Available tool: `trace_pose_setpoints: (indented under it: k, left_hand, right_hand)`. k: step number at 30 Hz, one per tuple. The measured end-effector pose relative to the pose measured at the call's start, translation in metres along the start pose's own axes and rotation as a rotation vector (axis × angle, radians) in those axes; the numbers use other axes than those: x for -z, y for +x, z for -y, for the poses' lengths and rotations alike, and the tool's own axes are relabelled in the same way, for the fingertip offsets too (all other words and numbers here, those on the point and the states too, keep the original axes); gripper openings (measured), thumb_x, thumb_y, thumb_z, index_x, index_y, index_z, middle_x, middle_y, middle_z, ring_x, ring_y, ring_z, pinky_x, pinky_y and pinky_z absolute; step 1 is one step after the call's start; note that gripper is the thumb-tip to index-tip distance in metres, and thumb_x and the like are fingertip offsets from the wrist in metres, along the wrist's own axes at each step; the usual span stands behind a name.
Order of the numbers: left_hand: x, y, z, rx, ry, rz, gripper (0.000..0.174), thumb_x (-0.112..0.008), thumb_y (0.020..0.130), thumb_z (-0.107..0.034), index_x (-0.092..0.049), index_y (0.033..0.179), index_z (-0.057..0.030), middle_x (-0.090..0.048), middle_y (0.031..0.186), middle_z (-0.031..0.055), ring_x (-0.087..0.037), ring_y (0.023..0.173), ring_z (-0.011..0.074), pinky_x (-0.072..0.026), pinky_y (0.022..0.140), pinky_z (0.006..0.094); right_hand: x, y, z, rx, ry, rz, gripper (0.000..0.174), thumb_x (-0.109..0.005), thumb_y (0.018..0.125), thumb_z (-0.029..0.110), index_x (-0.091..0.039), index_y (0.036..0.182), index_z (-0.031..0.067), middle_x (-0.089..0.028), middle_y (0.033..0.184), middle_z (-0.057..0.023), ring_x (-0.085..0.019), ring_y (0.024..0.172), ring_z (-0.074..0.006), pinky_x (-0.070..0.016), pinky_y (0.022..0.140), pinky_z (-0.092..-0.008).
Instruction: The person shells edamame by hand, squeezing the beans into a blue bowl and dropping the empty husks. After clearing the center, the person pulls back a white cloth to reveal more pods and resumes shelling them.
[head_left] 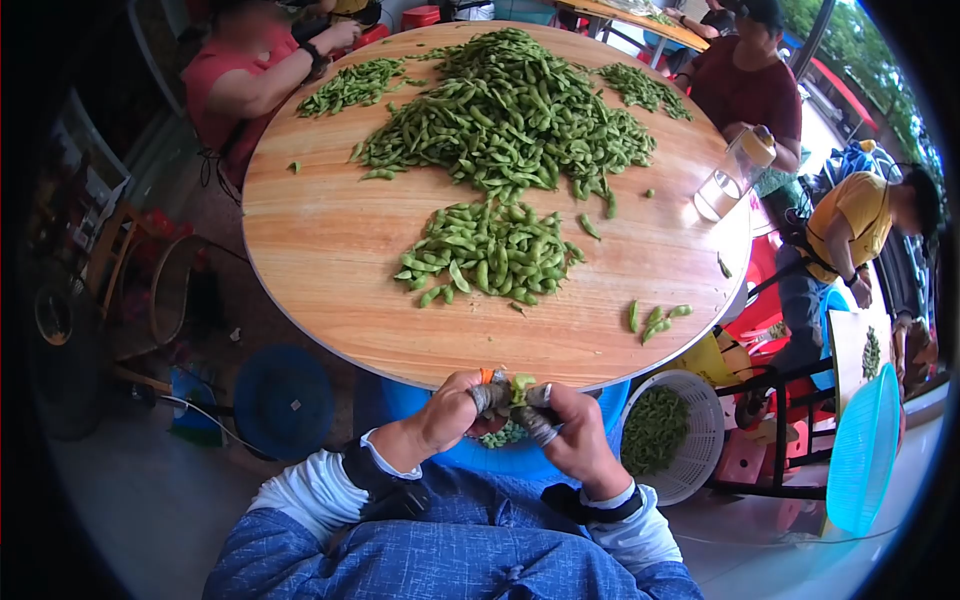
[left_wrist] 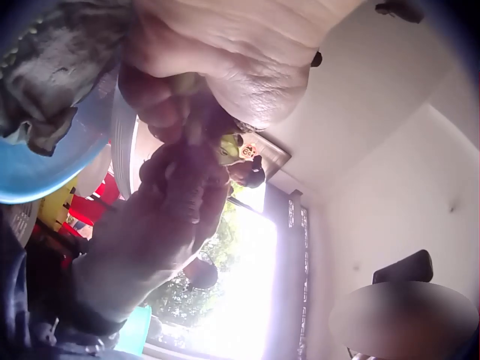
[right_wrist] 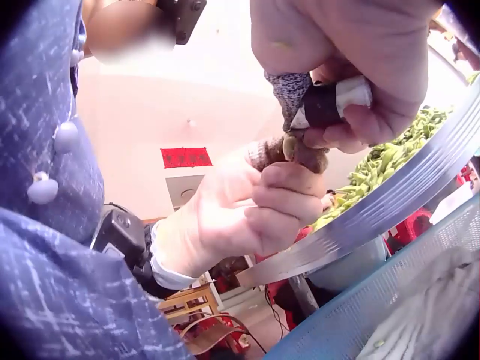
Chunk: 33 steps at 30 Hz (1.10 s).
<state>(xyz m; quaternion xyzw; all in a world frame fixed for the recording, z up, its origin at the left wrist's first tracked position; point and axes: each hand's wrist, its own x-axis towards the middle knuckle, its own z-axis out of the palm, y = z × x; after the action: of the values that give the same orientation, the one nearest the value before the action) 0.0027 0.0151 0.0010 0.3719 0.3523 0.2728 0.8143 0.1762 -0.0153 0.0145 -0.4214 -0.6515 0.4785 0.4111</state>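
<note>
Both hands meet over my lap at the near edge of the round wooden table (head_left: 320, 250). The left hand (head_left: 432, 420) and right hand (head_left: 582, 445) pinch a green soybean pod (head_left: 520, 384) between them. Grey cloth covers wrap some fingertips; in the right wrist view a black-and-white wrap (right_wrist: 326, 103) shows on the right hand. The pod is mostly hidden by the fingers there. Beneath the hands sits a blue basin (head_left: 490, 461) with pale green beans (head_left: 503, 436) inside. Ahead lies a small heap of pods (head_left: 490, 250), in front of a large pile (head_left: 510, 100).
A few loose pods (head_left: 655, 322) lie near the table's right edge, and a clear bottle (head_left: 722, 190) stands behind them. On the floor to the right is a white basket (head_left: 706, 440) with green pods in it. A blue stool (head_left: 283, 400) stands left. Other people sit around.
</note>
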Motion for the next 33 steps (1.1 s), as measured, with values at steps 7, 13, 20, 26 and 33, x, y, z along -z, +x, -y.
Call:
trace_pose_setpoints:
  k: [7, 13, 20, 26, 33]
  left_hand:
    - [0.004, 0.003, 0.008, 0.049, -0.146, 0.062, 0.018, -0.042, 0.081, -0.016, -0.053, 0.089, -0.0057, -0.051, 0.065, 0.0038, -0.043, 0.049, 0.0079, -0.0300, 0.039, 0.0185]
    - [-0.005, -0.001, 0.015, -0.142, 0.248, 0.118, 0.015, -0.046, 0.080, -0.007, -0.053, 0.092, -0.0029, -0.055, 0.076, 0.0057, -0.051, 0.067, 0.0120, -0.0405, 0.058, 0.0230]
    - [0.005, -0.006, -0.017, -0.525, 1.095, -0.100, 0.011, -0.052, 0.080, -0.007, -0.056, 0.089, -0.0020, -0.059, 0.078, 0.0134, -0.058, 0.072, 0.0260, -0.0453, 0.064, 0.0315]
    - [0.026, 0.039, -0.074, -0.562, 1.524, -0.582, 0.023, -0.061, 0.073, -0.022, -0.053, 0.076, -0.0009, -0.056, 0.062, 0.0170, -0.055, 0.058, 0.0342, -0.0432, 0.053, 0.0392]
    - [0.041, 0.066, -0.079, -0.399, 1.720, -0.605, 0.027, -0.061, 0.070, -0.025, -0.051, 0.071, -0.0001, -0.055, 0.060, 0.0192, -0.055, 0.060, 0.0365, -0.0427, 0.057, 0.0439]
  right_hand:
    - [-0.002, -0.002, -0.011, -0.135, 0.214, -0.035, 0.015, -0.056, 0.075, 0.000, -0.055, 0.090, -0.0024, -0.060, 0.078, -0.0042, -0.052, 0.070, -0.0076, -0.0439, 0.062, -0.0230]
    - [0.002, -0.009, -0.011, -0.165, 0.303, -0.167, 0.015, -0.056, 0.079, 0.004, -0.056, 0.093, -0.0033, -0.060, 0.083, -0.0040, -0.054, 0.077, -0.0100, -0.0430, 0.072, -0.0235]
    - [0.098, -0.066, -0.041, -0.197, 0.512, -0.983, 0.013, -0.051, 0.080, 0.012, -0.056, 0.088, 0.0023, -0.057, 0.075, -0.0042, -0.054, 0.061, -0.0086, -0.0371, 0.045, -0.0154]
    - [0.106, -0.094, -0.063, -0.336, 0.652, -1.024, 0.016, -0.054, 0.079, 0.012, -0.055, 0.093, 0.0038, -0.055, 0.071, -0.0012, -0.050, 0.058, -0.0049, -0.0323, 0.040, -0.0152]
    - [0.053, -0.050, -0.034, -0.213, 0.403, -0.701, 0.018, -0.054, 0.081, 0.012, -0.056, 0.095, 0.0006, -0.054, 0.069, -0.0002, -0.045, 0.055, -0.0039, -0.0329, 0.047, -0.0155]
